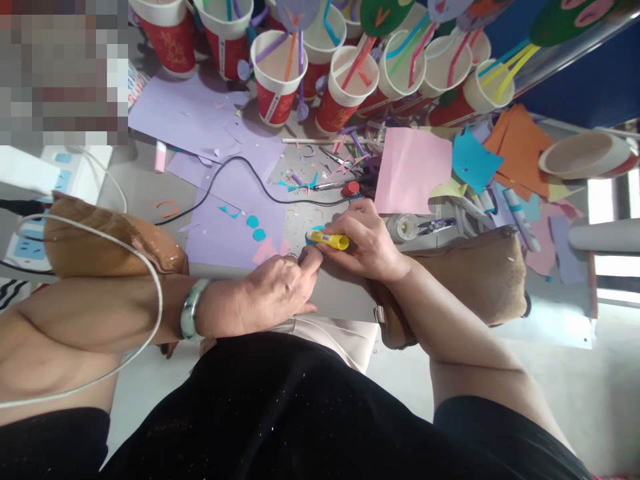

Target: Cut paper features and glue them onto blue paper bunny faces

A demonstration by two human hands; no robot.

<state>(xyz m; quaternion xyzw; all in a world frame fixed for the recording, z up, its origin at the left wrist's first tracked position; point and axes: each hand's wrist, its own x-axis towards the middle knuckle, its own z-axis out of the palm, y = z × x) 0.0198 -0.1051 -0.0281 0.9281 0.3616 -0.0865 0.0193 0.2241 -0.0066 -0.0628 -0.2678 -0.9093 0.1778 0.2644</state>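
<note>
My right hand (pixel 367 240) is closed around a yellow marker-like tube (pixel 327 239), which lies nearly level over a small blue paper piece (pixel 315 232). Right beside it, my left hand (pixel 280 287) rests low at the table edge, with its fingers bent together near the blue piece; what they pinch, if anything, is hidden. Two teal paper circles (pixel 255 227) lie on purple paper (pixel 220 233) to the left of the hands. Pink paper scraps (pixel 270 251) sit just above my left hand.
Paper cups (pixel 280 77) with straws line the back. A black cable (pixel 260 183) crosses the table. Pink paper (pixel 413 170), orange paper (pixel 520 150), tape (pixel 404 228) and pliers (pixel 437 227) lie right. A power strip (pixel 37 233) stands at far left.
</note>
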